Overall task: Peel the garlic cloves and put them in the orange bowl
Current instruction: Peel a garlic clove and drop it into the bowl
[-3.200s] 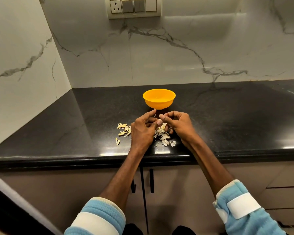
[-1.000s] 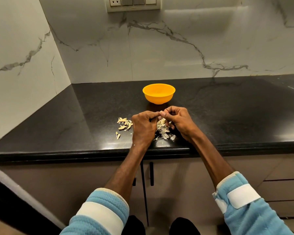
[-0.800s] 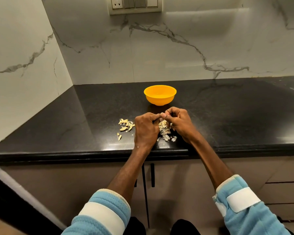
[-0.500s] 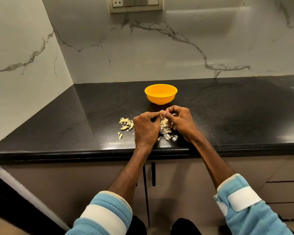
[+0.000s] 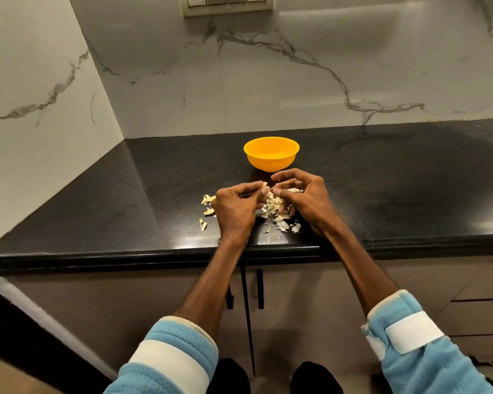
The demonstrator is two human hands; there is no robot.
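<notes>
Pulls apart from the fingertip huddle of a moment ago: left hand pinching a pale skin flake, right hand curled round what seems the garlic clove. Probably nearly peeled, just short of the orange bowl.

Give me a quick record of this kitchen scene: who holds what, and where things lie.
left hand: pinches a pale garlic piece at its fingertips
right hand: fingers curled; grip unclear
orange bowl: upright, just behind the hands; contents unclear
peels: heap between the hands, fewer scraps beside the left hand
countertop: black, glossy
</notes>
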